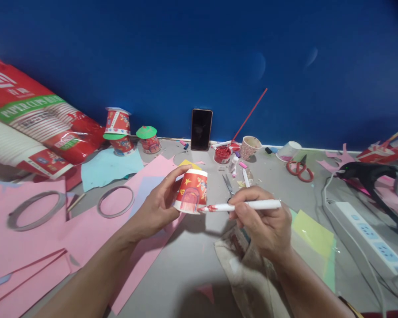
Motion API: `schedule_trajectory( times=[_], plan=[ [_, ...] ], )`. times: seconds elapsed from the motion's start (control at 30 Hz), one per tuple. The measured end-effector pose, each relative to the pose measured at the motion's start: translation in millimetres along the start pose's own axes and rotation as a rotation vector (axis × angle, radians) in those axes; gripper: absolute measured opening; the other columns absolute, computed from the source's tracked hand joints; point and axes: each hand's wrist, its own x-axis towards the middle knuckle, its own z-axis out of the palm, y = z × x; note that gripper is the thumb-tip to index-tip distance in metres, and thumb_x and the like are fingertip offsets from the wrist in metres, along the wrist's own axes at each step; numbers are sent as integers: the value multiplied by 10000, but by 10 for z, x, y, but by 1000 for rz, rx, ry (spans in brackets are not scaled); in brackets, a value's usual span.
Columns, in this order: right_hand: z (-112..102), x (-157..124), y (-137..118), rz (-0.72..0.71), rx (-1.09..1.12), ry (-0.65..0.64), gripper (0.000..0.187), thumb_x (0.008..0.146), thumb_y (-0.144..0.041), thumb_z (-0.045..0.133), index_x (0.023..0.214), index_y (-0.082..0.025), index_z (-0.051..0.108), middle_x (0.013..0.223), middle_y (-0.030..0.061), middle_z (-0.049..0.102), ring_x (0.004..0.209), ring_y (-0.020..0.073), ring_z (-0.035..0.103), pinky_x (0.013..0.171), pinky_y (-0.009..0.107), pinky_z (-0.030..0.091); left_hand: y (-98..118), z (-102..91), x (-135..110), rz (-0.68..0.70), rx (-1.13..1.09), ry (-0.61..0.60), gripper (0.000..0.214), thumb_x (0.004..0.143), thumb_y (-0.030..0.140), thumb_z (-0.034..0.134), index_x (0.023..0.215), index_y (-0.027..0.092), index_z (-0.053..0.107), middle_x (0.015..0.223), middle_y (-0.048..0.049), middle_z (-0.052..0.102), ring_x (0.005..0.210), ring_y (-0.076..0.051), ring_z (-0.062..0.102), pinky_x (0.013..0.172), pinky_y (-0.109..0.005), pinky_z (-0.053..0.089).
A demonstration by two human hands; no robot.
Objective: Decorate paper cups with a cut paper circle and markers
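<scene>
My left hand (157, 203) is closed round a red-printed paper cup (191, 191), held upside down above the grey table. A pale pink painted patch shows on the cup's near side. My right hand (263, 223) pinches a white paintbrush (248, 205) that lies level, its red-stained tip touching the cup's lower rim. A paint-stained cloth (245, 265) lies under my right wrist.
Pink paper sheets (36, 247) and two tape rings (115, 202) lie to the left, below a sleeve of paper cups (29, 128). Decorated cups (119, 130), a phone (201, 129), a red paint pot (222, 154), red-handled scissors (299, 170) and a power strip (368, 238) stand around.
</scene>
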Motion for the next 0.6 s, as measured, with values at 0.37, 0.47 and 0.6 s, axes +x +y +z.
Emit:
schedule_trajectory(
  times=[0.37, 0.47, 0.6],
  plan=[
    [33, 100, 177, 209, 376, 249, 324, 923, -517, 805, 888, -200, 746, 624, -4, 713, 436, 89, 550, 407, 185, 444, -19, -31, 5, 9, 111, 129, 840, 790, 265, 860, 1548, 302, 501, 1661, -120, 473, 1527, -397, 478, 1263, -504, 421],
    [35, 119, 203, 273, 475, 267, 392, 853, -556, 861, 817, -193, 717, 575, -16, 668, 421, 76, 518, 391, 170, 404, 107, -15, 35, 16, 118, 154, 853, 758, 249, 850, 1532, 302, 497, 1655, -129, 475, 1530, -405, 473, 1226, -506, 469],
    [27, 189, 221, 351, 613, 288, 435, 790, -538, 909, 736, -189, 655, 545, -36, 607, 421, 52, 466, 400, 151, 352, 295, 28, 107, 3, 173, 195, 833, 761, 289, 844, 1509, 288, 479, 1624, -156, 494, 1510, -403, 489, 1190, -537, 499]
  ],
)
